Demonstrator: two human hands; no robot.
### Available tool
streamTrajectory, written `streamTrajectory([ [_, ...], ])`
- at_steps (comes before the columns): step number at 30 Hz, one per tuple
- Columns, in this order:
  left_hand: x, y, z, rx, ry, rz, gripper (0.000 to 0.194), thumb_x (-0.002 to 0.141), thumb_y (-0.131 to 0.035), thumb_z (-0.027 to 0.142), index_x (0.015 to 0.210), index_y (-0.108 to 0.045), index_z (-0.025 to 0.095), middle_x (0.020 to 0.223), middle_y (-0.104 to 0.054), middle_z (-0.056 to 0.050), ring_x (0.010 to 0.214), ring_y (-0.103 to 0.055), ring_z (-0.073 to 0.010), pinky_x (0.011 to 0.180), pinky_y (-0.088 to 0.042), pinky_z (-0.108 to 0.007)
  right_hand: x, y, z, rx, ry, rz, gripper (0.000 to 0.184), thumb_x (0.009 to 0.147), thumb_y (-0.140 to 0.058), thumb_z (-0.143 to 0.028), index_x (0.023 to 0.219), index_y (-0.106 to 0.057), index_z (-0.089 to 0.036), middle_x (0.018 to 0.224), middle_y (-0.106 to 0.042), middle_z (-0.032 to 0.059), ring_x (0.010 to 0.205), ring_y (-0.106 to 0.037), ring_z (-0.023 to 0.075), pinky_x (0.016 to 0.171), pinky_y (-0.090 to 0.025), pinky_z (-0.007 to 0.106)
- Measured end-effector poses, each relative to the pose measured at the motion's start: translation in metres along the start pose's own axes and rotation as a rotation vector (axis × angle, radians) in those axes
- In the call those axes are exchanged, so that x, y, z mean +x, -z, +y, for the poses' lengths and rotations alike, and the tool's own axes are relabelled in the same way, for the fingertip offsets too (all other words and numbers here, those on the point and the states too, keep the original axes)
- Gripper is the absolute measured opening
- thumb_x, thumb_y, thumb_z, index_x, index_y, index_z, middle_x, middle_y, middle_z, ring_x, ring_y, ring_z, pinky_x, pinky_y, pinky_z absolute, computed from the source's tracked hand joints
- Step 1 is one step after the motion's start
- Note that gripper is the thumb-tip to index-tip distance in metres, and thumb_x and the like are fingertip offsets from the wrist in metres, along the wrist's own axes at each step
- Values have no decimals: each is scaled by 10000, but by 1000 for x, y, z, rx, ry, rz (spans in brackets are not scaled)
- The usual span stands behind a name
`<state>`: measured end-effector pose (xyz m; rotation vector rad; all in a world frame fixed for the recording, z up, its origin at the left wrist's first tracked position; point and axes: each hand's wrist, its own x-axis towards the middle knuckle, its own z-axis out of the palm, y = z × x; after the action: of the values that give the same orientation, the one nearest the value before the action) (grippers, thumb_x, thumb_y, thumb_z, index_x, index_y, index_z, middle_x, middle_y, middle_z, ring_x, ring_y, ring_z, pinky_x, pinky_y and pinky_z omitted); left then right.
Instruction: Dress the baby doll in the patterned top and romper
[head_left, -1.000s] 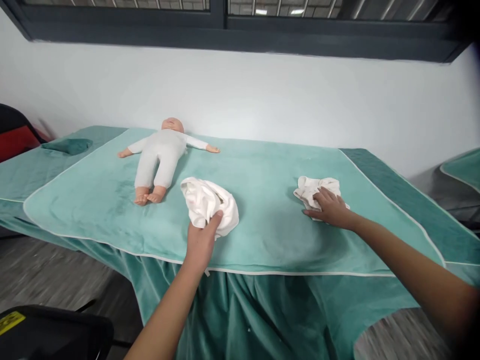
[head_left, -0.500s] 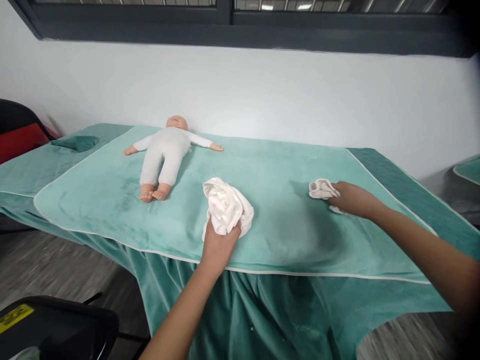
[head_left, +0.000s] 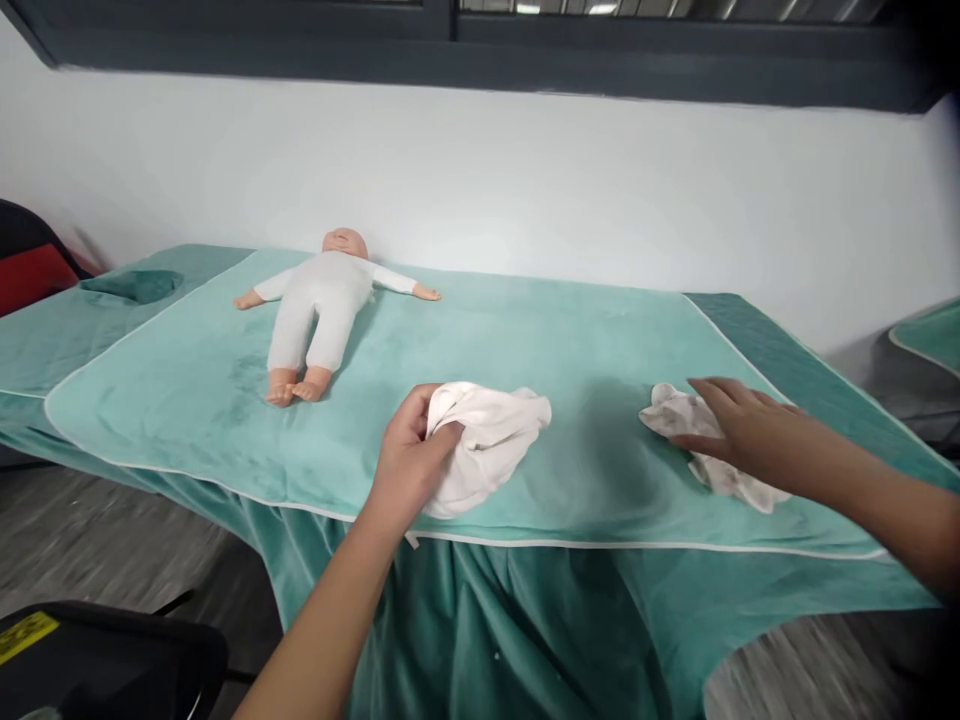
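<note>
My left hand [head_left: 409, 455] is closed on a crumpled white cloth [head_left: 491, 440] lying near the front edge of the teal blanket [head_left: 187, 400]. Off to the right, my right hand [head_left: 739, 425] rests with fingers stretched flat on a smaller white cloth [head_left: 724, 470], pressing it onto the blanket. A baby doll [head_left: 319, 310] in a white suit lies on its back at the far left of the blanket, feet toward me, well apart from both hands.
The blanket covers a teal-draped table [head_left: 525, 620] against a white wall. A small teal pillow [head_left: 131, 287] sits at the far left. A black object with a yellow label [head_left: 97, 660] stands at the lower left, a red and black chair [head_left: 30, 270] at the left edge.
My left hand has laid the big cloth down flatter and shifted it right. My right hand has slid the small cloth right and nearer to me, its fingers now flat.
</note>
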<state>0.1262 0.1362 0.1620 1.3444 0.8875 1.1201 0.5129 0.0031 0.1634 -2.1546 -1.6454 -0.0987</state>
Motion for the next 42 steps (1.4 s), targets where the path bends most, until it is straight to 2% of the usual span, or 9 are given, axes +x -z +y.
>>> streamTrajectory([
  [2,-1,-2,10,-76,27,-25,217,774,-699,240,984,-657,209,916,-694,9,819,-634,-153,739,-491,-243,-2,3,-51,44,130,-139,679,825,-728,-546,1435,-502,-352,1505,-516,160,1221,-607,401,890,-502,507],
  [4,-3,-5,18,-114,35,-70,204,778,-708,238,976,-662,219,905,-690,12,810,-630,-151,728,-488,-242,-2,0,-104,275,277,-215,684,893,-671,-500,1507,-397,-375,1546,-471,86,1323,-548,329,1011,-493,475],
  [7,-9,-4,30,-96,33,-128,239,783,-707,241,1019,-673,227,959,-710,-10,867,-651,-187,758,-513,-276,3,-10,-164,598,398,-212,346,935,-623,-320,1281,-613,-320,1265,-660,43,1129,-631,238,946,-516,381],
  [11,-13,6,46,-37,-119,-84,509,795,-723,249,1287,-606,295,1327,-644,-41,1164,-628,-247,923,-524,-330,18,-17,-200,812,259,-149,178,882,-572,-173,989,-693,-249,954,-702,0,847,-629,171,732,-490,283],
  [17,-11,3,66,510,-335,-163,358,812,-739,287,1164,-674,271,1224,-677,-42,1180,-595,-259,987,-465,-358,33,-10,-225,812,256,-123,210,783,-602,-129,943,-665,-251,920,-684,-22,816,-611,157,699,-456,261],
  [23,-3,0,63,872,-575,15,204,786,-619,167,982,-616,224,904,-653,-11,884,-599,-209,812,-428,-329,32,8,-227,533,418,-23,145,798,-637,-149,914,-633,-236,881,-626,-3,756,-537,139,664,-398,268],
  [29,-7,3,91,803,-638,51,196,765,-662,204,956,-655,246,776,-599,12,744,-540,-174,715,-380,-273,28,39,-229,548,381,-102,96,846,-683,-277,872,-593,-259,635,-484,-55,557,-421,108,528,-321,253],
  [35,-12,0,120,683,-464,-172,133,765,-763,315,831,-673,244,620,-531,22,735,-577,-189,690,-374,-248,30,45,-237,347,378,227,197,757,-627,-131,897,-604,-267,608,-464,-50,536,-418,124,545,-293,279],
  [42,-6,9,120,694,-596,205,167,752,-619,56,783,-545,203,793,-546,-8,1014,-574,-217,842,-439,-266,39,33,-220,113,373,248,314,778,-538,-100,1037,-636,-248,937,-617,41,634,-473,156,566,-291,300],
])
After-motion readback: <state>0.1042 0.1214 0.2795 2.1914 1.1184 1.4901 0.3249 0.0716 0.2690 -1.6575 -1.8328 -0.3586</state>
